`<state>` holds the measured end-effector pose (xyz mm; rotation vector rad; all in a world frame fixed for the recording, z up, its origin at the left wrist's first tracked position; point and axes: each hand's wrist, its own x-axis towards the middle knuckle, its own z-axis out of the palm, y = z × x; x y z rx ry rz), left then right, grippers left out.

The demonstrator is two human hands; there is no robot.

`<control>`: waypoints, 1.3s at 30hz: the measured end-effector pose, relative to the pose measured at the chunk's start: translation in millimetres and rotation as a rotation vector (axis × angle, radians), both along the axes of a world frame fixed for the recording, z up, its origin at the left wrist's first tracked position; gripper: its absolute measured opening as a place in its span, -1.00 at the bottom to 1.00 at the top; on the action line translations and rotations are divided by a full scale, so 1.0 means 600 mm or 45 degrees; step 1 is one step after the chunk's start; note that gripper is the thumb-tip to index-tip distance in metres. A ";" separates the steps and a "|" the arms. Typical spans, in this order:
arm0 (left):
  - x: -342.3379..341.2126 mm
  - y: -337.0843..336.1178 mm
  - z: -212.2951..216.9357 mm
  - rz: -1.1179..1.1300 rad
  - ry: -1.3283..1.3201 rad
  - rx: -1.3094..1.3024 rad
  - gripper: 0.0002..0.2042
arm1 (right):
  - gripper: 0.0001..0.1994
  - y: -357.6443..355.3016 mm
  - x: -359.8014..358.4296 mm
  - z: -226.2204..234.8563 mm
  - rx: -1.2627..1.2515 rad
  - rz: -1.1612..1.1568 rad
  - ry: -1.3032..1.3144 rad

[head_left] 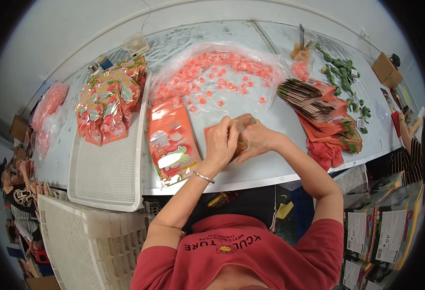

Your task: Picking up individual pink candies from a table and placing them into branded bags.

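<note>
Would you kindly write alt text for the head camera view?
A person's left hand and right hand meet over an orange pouch at a table edge. Filled pouches lie left, loose pink candies behind, flat pouches right.

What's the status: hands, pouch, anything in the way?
Left hand and right hand both grip one orange pouch above the table edge. Filled pouch lies beside the left hand. Nothing blocks the hands.
</note>
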<state>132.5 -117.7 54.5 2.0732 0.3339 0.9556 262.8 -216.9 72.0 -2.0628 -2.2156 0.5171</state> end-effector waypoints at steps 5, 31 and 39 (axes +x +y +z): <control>-0.055 0.099 0.030 0.306 -0.233 -0.189 -0.85 | -0.60 0.019 0.011 0.099 0.539 -0.075 1.214; -0.192 0.113 0.065 0.306 -0.398 -0.646 -0.77 | -0.72 0.138 0.065 -0.263 0.729 -0.622 0.060; -0.203 0.093 0.077 0.296 -0.477 -0.619 -0.76 | -0.64 0.021 0.149 -0.236 0.984 -1.067 0.960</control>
